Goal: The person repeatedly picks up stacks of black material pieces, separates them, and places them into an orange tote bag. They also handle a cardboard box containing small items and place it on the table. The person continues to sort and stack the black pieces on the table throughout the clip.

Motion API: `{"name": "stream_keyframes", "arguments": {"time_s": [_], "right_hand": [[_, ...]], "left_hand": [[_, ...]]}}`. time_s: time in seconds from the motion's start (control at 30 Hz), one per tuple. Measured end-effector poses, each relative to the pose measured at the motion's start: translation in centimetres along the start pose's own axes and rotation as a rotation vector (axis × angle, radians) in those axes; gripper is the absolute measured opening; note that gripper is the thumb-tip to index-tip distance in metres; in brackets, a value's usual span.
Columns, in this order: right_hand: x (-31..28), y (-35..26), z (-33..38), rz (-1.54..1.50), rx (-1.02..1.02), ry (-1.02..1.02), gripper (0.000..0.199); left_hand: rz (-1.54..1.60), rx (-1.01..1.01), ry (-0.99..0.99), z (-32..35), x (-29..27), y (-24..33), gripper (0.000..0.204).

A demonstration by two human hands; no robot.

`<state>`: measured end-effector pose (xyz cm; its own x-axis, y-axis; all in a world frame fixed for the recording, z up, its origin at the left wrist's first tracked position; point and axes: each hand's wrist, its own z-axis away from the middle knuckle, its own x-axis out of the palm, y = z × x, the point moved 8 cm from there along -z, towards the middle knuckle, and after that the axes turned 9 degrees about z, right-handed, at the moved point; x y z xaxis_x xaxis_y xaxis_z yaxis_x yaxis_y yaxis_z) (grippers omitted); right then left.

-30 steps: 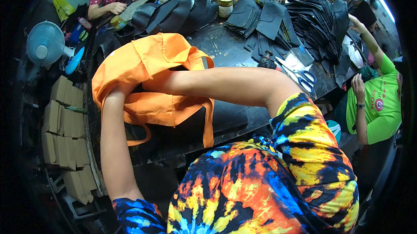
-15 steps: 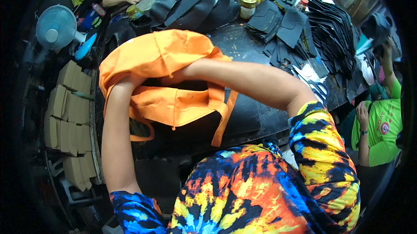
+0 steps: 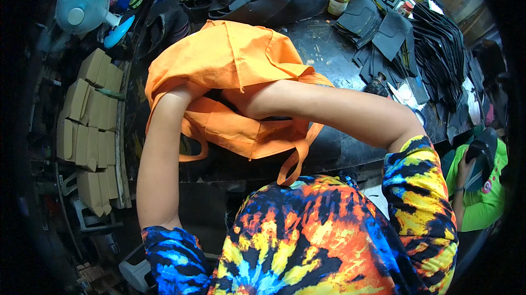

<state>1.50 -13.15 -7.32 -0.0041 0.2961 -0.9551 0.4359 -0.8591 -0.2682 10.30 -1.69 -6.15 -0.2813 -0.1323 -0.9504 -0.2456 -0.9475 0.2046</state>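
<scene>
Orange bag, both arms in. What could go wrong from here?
Both hands are hidden inside the orange bag, so a slipping grip could go unseen from this view.
A strap hangs down close to the patterned shirt; it might snag if the bag is pulled or turned.
Scissors lie on the table, partly hidden behind the right arm; a sweep of that arm might knock them.

The tie-dye shirt (image 3: 312, 235) is splashed orange, yellow, blue and black — its short sleeves (image 3: 419, 185) patterned likewise.
</scene>
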Motion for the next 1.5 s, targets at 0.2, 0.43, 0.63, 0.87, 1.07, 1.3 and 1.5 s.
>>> {"name": "stream_keyframes", "arguments": {"time_s": [0.2,0.43,0.63,0.87,1.07,1.3,1.5], "right_hand": [[1.9,1.5,-0.8,-0.274,0.195,0.292,0.038],[4.0,1.1,-1.7,0.255,0.157,0.415,0.039],[1.0,2.7,-1.3,-0.152,0.012,0.318,0.050],[-0.6,4.3,-2.5,-0.113,0.026,-0.268,0.076],[1.7,2.4,3.0,-0.389,0.177,0.226,0.033],[-1.0,2.1,3.6,-0.518,0.152,0.065,0.030],[-5.2,1.3,6.8,-0.185,0.011,0.009,0.029]], "left_hand": [[0.021,0.200,0.174,-0.2,-0.8,2.3,0.077],[0.003,0.333,0.141,-1.0,0.0,3.7,0.078],[-0.156,0.255,0.156,-1.6,-0.4,3.4,0.069],[-0.069,0.206,0.115,-3.1,0.8,0.3,0.068],[-0.119,0.386,0.277,-4.6,3.4,-2.7,0.068],[-0.093,0.409,0.266,-4.0,2.0,-1.5,0.069],[-0.070,0.454,0.119,-1.3,-1.5,1.7,0.070]]}}
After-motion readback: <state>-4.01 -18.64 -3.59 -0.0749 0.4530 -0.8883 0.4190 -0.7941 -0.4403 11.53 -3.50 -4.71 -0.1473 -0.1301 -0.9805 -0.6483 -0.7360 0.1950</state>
